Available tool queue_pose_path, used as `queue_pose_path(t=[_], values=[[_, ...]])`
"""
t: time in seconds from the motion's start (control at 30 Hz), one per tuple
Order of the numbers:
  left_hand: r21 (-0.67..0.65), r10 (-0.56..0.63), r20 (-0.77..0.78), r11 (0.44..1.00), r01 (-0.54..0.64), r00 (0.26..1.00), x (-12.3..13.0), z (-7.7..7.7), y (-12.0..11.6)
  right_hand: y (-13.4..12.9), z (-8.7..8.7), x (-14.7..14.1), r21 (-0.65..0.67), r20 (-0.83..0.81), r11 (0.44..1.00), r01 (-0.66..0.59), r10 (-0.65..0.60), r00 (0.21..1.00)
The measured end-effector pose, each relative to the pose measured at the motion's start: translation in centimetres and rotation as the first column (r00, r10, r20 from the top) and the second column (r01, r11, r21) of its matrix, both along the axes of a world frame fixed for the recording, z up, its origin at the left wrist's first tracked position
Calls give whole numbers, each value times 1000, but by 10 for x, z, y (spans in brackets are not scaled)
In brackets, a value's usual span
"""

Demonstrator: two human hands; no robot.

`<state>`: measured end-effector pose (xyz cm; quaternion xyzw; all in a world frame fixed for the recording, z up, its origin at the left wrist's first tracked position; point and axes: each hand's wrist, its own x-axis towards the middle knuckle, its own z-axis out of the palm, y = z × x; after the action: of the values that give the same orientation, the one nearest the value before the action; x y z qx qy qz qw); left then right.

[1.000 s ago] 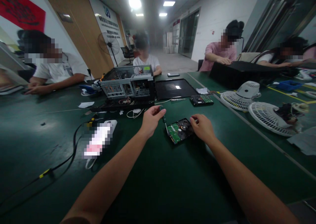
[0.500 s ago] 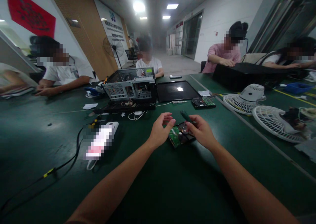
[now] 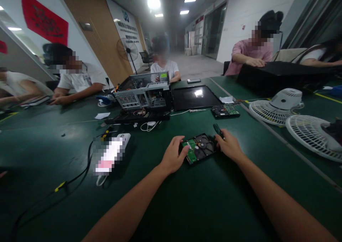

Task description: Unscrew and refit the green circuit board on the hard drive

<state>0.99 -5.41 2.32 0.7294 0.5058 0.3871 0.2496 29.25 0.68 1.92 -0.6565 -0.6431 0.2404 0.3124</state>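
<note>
A hard drive [image 3: 204, 150] lies on the green table in front of me, its green circuit board and dark metal underside facing up. My left hand [image 3: 175, 154] grips its left edge, thumb over the circuit board and fingers at the far corner. At the right side of the drive, my right hand [image 3: 229, 145] is closed around a screwdriver [image 3: 217, 129] with a dark green handle, which points up and away. The screwdriver's tip is hidden by the hand. A second hard drive [image 3: 226, 111] rests farther back.
An opened computer case [image 3: 143, 96] stands at the back, beside a black panel [image 3: 196, 98]. To the left lie a phone [image 3: 113, 153] and a black cable [image 3: 87, 169]. White fan parts [image 3: 278, 106] sit on the right. Several people sit around the table.
My right hand has moved right, off the top of the hard drive, carrying the screwdriver and uncovering the drive. My left hand has come down onto the drive's left edge. The view has shifted slightly.
</note>
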Motion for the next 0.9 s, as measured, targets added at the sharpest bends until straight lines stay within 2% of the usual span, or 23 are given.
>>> queue_pose_path(t=[0.1, 0.17, 0.37, 0.57, 0.9], values=[[9, -93, -122, 995, 95, 988, -1, 6, -5, -5, 0, -1, -21, -143, 1000, -18, 15, 990], [-21, -127, -168, 992, 126, 978, -2, 9, -6, -6, -1, -2, -12, -166, 999, -31, 29, 986], [-91, -181, -198, 982, 166, 963, -7, 9, -1, -3, -6, -2, -20, -111, 999, -33, 31, 993], [-68, -193, -208, 981, 183, 959, -7, 4, 3, 0, -3, -10, -33, -74, 999, -3, 1, 997], [-23, -224, -259, 974, 226, 940, -8, 9, -1, -4, 2, -15, 2, 54, 999, -35, 35, 998]])
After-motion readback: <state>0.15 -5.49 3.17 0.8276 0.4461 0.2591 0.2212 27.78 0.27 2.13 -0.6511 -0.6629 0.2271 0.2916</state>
